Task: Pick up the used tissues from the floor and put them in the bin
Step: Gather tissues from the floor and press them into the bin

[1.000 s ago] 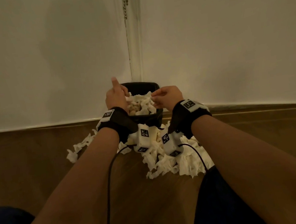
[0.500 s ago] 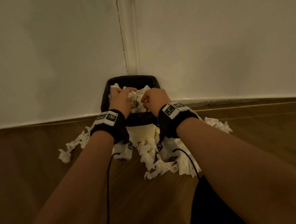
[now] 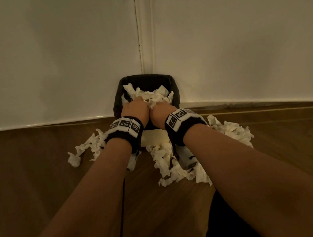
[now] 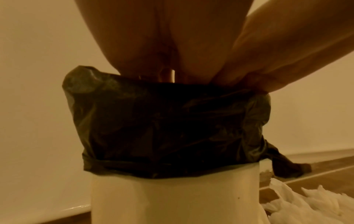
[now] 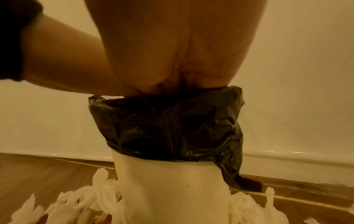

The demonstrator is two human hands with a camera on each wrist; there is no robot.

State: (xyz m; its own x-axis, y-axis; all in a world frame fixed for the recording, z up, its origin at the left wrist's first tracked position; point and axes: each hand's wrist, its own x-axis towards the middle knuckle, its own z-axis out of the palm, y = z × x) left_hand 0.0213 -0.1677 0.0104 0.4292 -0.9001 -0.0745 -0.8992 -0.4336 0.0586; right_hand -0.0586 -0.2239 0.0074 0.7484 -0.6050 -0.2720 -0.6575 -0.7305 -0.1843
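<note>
Both hands are pushed down side by side into the mouth of the bin (image 3: 175, 94), the left hand (image 3: 133, 109) and the right hand (image 3: 162, 110) touching each other along their inner edges. Their fingers are buried among the tissues in the bin (image 3: 154, 96), so whether they are spread flat or curled round a wad cannot be told; from the wrist views only the heels of the palms show, sunk behind the rim. The bin is pale, with a black bag (image 4: 168, 124) folded over its top, and it stands in the corner just beyond the hands, against the white wall (image 3: 45, 63). More tissues lie on the wooden floor (image 3: 31, 184) around its foot: a loose strip (image 3: 87, 147) trailing out past the left wrist, a heap (image 3: 169, 164) below and between the two wrists, and another bunch (image 3: 232, 130) just outside the right wrist. Each wrist wears a black band with printed square markers (image 3: 125, 124), and a thin dark cable (image 3: 122, 212) runs back along the inside of the left forearm.
</note>
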